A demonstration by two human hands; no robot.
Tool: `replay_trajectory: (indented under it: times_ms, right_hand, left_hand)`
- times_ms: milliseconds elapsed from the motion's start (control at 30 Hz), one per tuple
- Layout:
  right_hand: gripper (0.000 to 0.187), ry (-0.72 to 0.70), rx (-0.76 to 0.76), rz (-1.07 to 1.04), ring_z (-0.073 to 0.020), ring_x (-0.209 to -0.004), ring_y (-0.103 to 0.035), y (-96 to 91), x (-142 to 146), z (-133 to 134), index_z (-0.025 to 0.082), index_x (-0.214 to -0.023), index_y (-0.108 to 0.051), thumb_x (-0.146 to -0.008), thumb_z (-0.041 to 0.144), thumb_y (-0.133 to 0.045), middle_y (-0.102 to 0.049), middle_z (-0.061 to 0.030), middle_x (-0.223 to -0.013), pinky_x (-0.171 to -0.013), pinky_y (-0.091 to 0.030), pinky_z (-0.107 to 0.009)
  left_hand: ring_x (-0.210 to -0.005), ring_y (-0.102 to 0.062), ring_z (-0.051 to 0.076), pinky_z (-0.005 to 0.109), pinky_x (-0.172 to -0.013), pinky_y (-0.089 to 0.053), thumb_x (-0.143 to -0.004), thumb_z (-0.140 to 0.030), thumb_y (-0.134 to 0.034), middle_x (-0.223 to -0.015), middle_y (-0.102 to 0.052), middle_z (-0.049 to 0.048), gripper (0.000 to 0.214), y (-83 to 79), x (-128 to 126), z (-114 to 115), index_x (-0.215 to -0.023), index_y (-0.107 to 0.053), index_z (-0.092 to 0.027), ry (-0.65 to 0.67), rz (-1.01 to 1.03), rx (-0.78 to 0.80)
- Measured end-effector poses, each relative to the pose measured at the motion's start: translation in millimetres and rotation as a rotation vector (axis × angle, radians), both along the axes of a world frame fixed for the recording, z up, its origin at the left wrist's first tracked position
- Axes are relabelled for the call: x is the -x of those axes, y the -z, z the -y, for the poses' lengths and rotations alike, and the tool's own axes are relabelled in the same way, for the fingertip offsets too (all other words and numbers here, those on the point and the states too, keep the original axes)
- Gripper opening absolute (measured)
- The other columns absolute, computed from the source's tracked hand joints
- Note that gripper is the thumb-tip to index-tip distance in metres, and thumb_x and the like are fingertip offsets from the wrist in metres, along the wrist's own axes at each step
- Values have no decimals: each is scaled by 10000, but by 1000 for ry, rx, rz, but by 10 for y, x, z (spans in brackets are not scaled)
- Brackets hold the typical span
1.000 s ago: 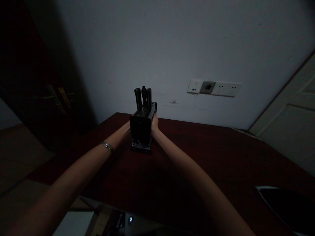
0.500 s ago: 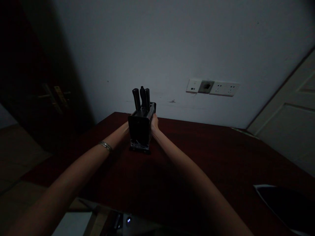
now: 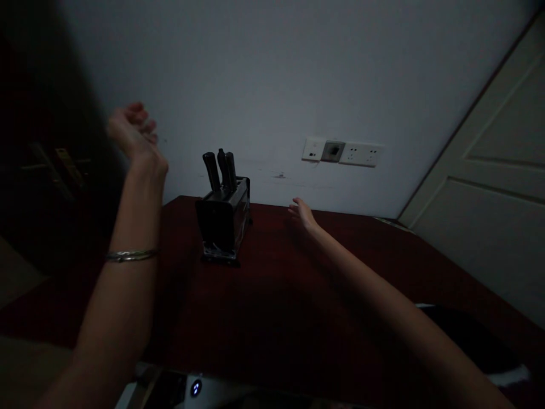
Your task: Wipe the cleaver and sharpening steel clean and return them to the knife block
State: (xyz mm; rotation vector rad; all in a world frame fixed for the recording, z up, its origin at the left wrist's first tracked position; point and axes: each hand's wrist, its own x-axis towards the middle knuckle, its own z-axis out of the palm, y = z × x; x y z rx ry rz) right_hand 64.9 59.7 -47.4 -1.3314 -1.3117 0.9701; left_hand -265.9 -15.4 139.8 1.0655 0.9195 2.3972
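A black knife block [image 3: 223, 218] stands upright on the dark red tabletop [image 3: 272, 295], close to the wall. Several black-handled knives [image 3: 223, 170] stick up from its slots. My left hand [image 3: 134, 130] is raised in the air to the left of the block and above it, holding nothing, its fingers loosely bent and apart. A silver bracelet [image 3: 131, 255] circles that forearm. Just over the table, right of the block, my right hand [image 3: 303, 213] is open and empty with fingers spread. Neither hand touches the block.
Wall sockets [image 3: 343, 152] are set in the wall behind the table. A dark, white-edged object [image 3: 472, 341] lies at the table's right, partly behind my right forearm. A white door [image 3: 489, 187] stands at the right. Below the front edge shows a lit round display [image 3: 196, 388].
Both hands have let go of the knife block. My left hand has risen up and left; my right hand has moved off to the right. The view has shifted slightly to the right.
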Motion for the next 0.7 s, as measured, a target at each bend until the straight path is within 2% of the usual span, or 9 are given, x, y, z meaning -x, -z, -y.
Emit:
replay_trajectory:
  times_ms: [67, 133, 200, 300, 367, 467, 567, 667, 700]
  right_hand:
    - [383, -4, 31, 72, -192, -945, -620, -13, -377, 80, 196, -1146, -520, -873, 375, -320, -609, -101, -1135, -800, -490, -344]
    - [330, -14, 47, 163, -202, -912, -631, -3, -755, 180, 166, -1067, -578, -847, 333, -397, -637, -120, -1080, -796, -493, -349]
    - [283, -18, 33, 265, -209, -947, -617, 25, -1138, 320, 146, -989, -622, -817, 300, -458, -644, -125, -1071, -848, -469, -351]
    - [243, -2, 6, 427, -236, -1045, -568, 76, -1726, 618, 135, -919, -664, -746, 254, -542, -646, -113, -1084, -960, -382, -366]
    - [254, 32, 4, 517, -261, -1079, -547, 110, -2118, 851, 133, -912, -678, -714, 245, -564, -647, -116, -1086, -996, -339, -380]
    - [291, 84, 28, 645, -282, -1051, -567, 180, -2687, 1192, 124, -917, -692, -706, 270, -554, -655, -135, -1068, -979, -355, -377]
    - [352, 87, 124, 940, -274, -990, -606, 302, -3202, 1482, 120, -955, -688, -729, 318, -504, -670, -127, -1040, -898, -427, -344]
    - [371, 98, 178, 1041, -262, -945, -627, 447, -3597, 1726, 134, -971, -682, -725, 341, -497, -676, -110, -1031, -838, -461, -322]
    - [367, 111, 180, 1052, -256, -924, -635, 487, -3689, 1800, 148, -963, -685, -717, 356, -509, -681, -100, -1022, -819, -470, -315]
  left_hand:
    - [-831, -514, 82, 331, -870, -342, -871, -37, -143, -928, -533, -20, 322, -235, -311, 293, -897, -447, -141, -158, 48, -154]
    - [-831, -548, 83, 318, -841, -355, -871, 4, -44, -888, -580, -19, 435, -309, -741, 560, -801, -446, -148, -178, 15, -321]
    - [-832, -578, 123, 317, -752, -382, -777, 90, -99, -860, -629, 26, 433, -225, -1216, 747, -701, -452, -149, -135, -90, -488]
    - [-912, -592, 176, 313, -760, -418, -726, -5, -352, -890, -651, 51, 248, 89, -1895, 832, -769, -566, -124, 76, -360, -643]
    - [-888, -600, 163, 295, -748, -446, -733, -56, -409, -871, -656, 50, 201, 355, -2308, 787, -740, -596, -130, 236, -516, -548]
    - [-795, -599, 132, 266, -710, -468, -738, -92, -448, -846, -658, 40, 180, 810, -2888, 675, -799, -612, -135, 484, -818, -162]
    - [-734, -596, 125, 253, -680, -481, -719, -118, -508, -785, -657, 40, 146, 1328, -3408, 614, -802, -627, -129, 778, -1178, 210]
    - [-508, -552, 85, 209, -485, -464, -793, -193, -454, -735, -649, 48, 184, 1815, -3815, 638, -825, -614, -108, 1181, -1351, 589]
    - [-470, -533, 76, 196, -443, -449, -812, -232, -451, -735, -647, 56, 203, 1944, -3920, 659, -824, -606, -100, 1235, -1370, 634]
